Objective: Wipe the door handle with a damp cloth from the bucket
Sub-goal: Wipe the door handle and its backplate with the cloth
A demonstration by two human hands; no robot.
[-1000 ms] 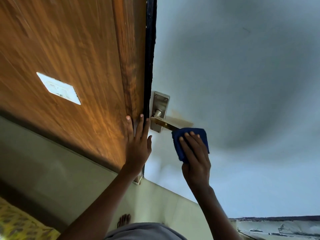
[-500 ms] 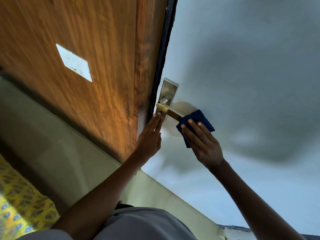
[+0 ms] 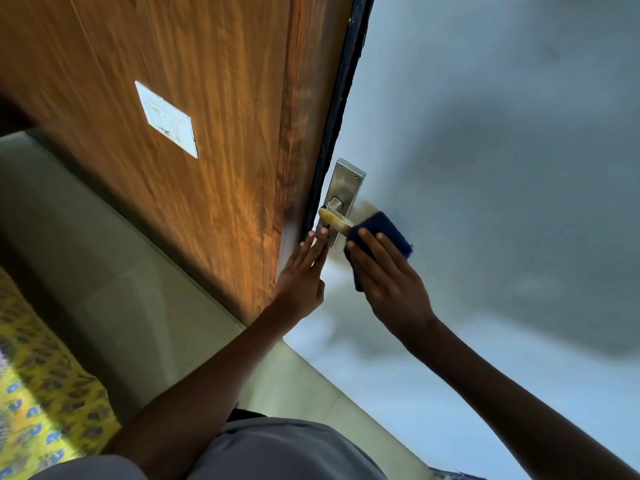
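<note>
Frame is tilted hard. Wood-grain panel (image 3: 194,140) fills the upper left, with a white switch plate (image 3: 168,119) set into it, blurred. A black door edge strip (image 3: 341,109) runs from top centre down to mid-frame; right of it the pale blue-grey door face (image 3: 485,168) takes up the whole right side, with soft dark shadows on it. Door handle (image 3: 334,218) sits at centre: brass lever on a steel backplate (image 3: 346,187). Right hand (image 3: 388,275) presses a dark blue cloth (image 3: 384,233) over the lever's outer end, fingers spread flat on the cloth, clamping it to the lever. Left hand (image 3: 303,275) is open, fingers straight and together, flat against the door edge just below the lever, gripping nothing. Pale tiled floor (image 3: 114,271) is lower left, yellow patterned fabric (image 3: 38,393) in the bottom left corner. Grey garment (image 3: 277,452) at bottom centre.
</note>
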